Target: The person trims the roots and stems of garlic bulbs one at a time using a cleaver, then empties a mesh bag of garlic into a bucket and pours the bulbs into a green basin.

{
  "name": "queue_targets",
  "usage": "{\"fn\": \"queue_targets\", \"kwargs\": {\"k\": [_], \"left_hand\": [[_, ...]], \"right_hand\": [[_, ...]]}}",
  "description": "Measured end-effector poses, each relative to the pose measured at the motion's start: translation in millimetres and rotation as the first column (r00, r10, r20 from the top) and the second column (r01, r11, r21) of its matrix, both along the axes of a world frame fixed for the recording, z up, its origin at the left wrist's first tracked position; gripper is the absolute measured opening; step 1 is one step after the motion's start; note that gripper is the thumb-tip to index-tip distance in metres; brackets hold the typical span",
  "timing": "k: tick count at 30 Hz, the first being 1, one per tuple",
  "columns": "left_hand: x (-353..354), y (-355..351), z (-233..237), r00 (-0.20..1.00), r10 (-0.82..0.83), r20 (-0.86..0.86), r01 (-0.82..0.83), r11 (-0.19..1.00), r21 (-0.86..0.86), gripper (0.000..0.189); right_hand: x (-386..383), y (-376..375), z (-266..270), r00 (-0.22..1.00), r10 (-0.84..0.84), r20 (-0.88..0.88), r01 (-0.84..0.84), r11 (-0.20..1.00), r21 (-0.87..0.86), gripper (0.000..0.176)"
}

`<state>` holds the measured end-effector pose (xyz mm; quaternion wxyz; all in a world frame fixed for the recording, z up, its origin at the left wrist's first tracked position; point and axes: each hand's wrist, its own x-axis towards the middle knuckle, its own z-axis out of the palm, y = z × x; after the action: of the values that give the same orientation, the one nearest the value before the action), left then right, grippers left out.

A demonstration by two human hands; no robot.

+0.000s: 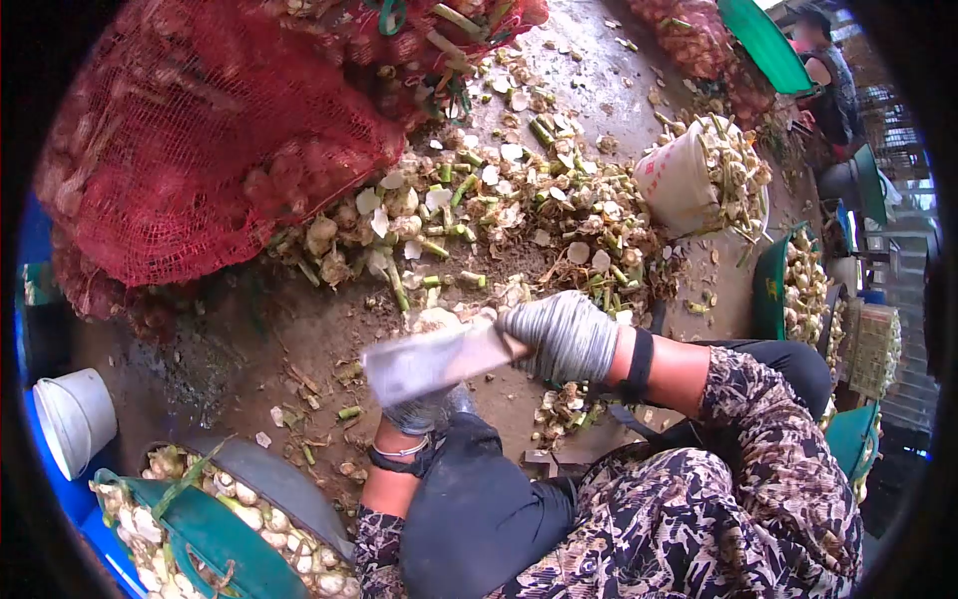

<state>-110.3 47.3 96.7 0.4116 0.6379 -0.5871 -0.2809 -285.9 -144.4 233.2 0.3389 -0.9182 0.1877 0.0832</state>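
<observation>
My right hand [564, 334], in a grey striped glove, is wrapped round the handle of a wide-bladed knife [424, 367]. The blade is blurred and points left, just above my left hand [427, 409]. That gloved hand lies largely behind the blade and my knee, so its fingers and anything in them are hidden. Pale garlic bulbs [434, 319] lie just beyond the blade. Behind them spreads a heap of cut stalks, roots and garlic pieces [479, 210] on the ground.
A red mesh sack [220, 150] of garlic fills the upper left. Green tubs [190, 519] of bulbs stand at lower left and right [770, 285]. A white bucket [75, 419] is far left; a stalk-filled sack [679, 185] leans upper right. Another person [836, 80] is in the background.
</observation>
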Motion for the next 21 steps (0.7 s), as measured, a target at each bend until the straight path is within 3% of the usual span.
{"fn": "queue_targets", "kwargs": {"k": [1,2,4,5,16,19,20,21], "left_hand": [[-11,11,-10,0.861,0.127,-0.493,-0.100,0.992,0.081,0.046],[-19,15,-13,0.483,0.247,-0.840,-0.142,0.969,0.203,0.043],[-16,28,-17,0.867,0.185,-0.463,-0.114,0.978,0.177,0.043],[-15,32,-16,0.929,0.149,-0.340,-0.102,0.983,0.153,0.043],[-13,28,-8,0.999,0.019,-0.050,-0.016,0.999,0.049,0.042],[-11,21,-4,0.989,-0.035,0.141,0.036,0.999,-0.003,0.042],[-10,17,0,0.989,-0.032,0.144,0.033,0.999,-0.004,0.042],[-11,7,10,0.804,-0.005,-0.595,0.071,0.994,0.086,0.039]], "right_hand": [[4,-1,13,1.000,-0.004,-0.001,0.004,1.000,-0.004,0.019],[10,-1,25,0.993,0.077,-0.087,-0.077,0.997,-0.003,0.017],[13,1,29,0.973,0.153,-0.171,-0.154,0.988,0.005,0.015],[12,3,26,0.976,0.153,-0.158,-0.156,0.988,-0.009,0.014],[3,20,6,0.991,0.071,-0.118,-0.080,0.994,-0.069,0.014],[1,10,-11,0.987,0.087,-0.135,-0.098,0.992,-0.078,0.017],[1,6,-19,0.984,0.085,-0.156,-0.104,0.987,-0.121,0.016],[1,2,-30,0.991,0.071,-0.117,-0.090,0.981,-0.169,0.014]]}}
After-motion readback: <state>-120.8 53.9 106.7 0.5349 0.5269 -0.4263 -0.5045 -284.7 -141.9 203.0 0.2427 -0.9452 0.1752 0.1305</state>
